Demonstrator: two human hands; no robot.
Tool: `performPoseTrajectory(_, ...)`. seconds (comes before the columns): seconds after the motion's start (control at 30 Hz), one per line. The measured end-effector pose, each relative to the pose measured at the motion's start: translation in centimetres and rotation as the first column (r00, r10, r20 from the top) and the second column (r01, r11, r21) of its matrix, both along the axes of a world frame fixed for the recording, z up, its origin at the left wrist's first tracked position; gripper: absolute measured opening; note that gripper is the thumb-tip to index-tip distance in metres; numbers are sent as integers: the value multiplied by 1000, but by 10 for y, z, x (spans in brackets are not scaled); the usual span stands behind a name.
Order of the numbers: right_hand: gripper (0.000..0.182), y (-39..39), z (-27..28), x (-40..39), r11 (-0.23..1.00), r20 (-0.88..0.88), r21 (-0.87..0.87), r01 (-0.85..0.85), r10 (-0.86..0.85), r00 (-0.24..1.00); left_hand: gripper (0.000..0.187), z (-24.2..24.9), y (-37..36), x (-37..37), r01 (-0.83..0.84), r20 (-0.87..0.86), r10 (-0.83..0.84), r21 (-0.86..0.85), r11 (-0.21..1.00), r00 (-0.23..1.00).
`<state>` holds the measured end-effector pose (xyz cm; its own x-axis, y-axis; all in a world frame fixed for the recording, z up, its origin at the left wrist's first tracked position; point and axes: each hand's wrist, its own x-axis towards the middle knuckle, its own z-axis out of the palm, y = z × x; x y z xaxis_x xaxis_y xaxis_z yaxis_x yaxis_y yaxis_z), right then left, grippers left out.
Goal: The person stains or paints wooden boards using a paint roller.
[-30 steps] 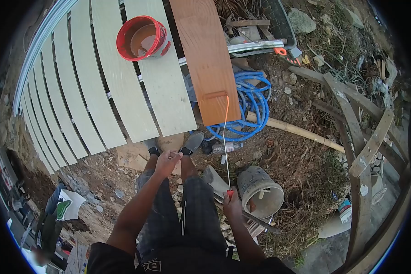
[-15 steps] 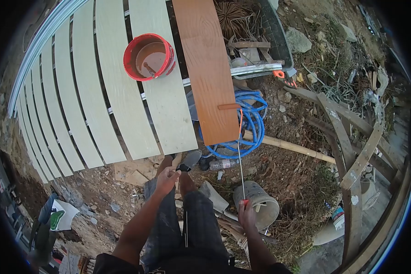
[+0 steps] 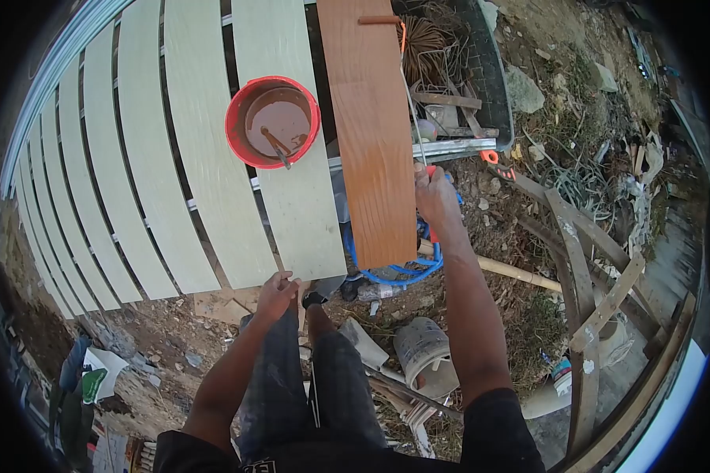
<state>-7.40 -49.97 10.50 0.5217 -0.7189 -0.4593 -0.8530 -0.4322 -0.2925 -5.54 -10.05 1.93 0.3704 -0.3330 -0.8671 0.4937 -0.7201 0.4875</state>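
My right hand [image 3: 435, 195] is closed on the red handle of a long-rod paint roller. The roller's narrow brown head [image 3: 379, 20] rests on the far part of a brown-painted board [image 3: 371, 158]. Near the ends of the pale boards, my left hand [image 3: 276, 296] has its fingers curled; whether it holds anything is too small to tell. A red bucket [image 3: 234, 126] of brown paint, with a brush [image 3: 276, 144] leaning in it, stands on one of the pale boards [image 3: 300, 229].
A blue hose [image 3: 402, 276] lies coiled under the brown board. A black tub [image 3: 493, 87] holds wire and scraps. A grey bucket [image 3: 420, 347] lies tipped on the ground near a bamboo pole [image 3: 513, 272]. Nailed timbers [image 3: 580, 260] stand at the right.
My right hand has reached forward, and the roller head has moved from the board's near end to its far part. My left hand has shifted slightly left and now appears nearer the pale board ends.
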Motion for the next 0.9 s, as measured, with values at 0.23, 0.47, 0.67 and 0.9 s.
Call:
performPoseTrajectory(0.23, 47, 110, 32, -106, 971, -155, 114, 209, -190, 969, 49, 8, -12, 51, 0, -24, 1, 19, 1000, 1000)
performPoseTrajectory(0.47, 45, 217, 115, -267, 926, -475, 154, 344, -236, 848, 49, -6, -14, 67, 9, -7, -9, -5, 1000, 1000)
performPoseTrajectory(0.67, 40, 160, 74, -200, 962, -444, 130, 239, -159, 882, 50, -12, -10, 61, 14, -5, -14, -16, 1000, 1000)
performPoseTrajectory(0.9, 45, 56, 1, 4, 992, -97, 68, 108, -101, 990, 48, -9, -6, 63, 18, -24, -18, -26, 999, 1000)
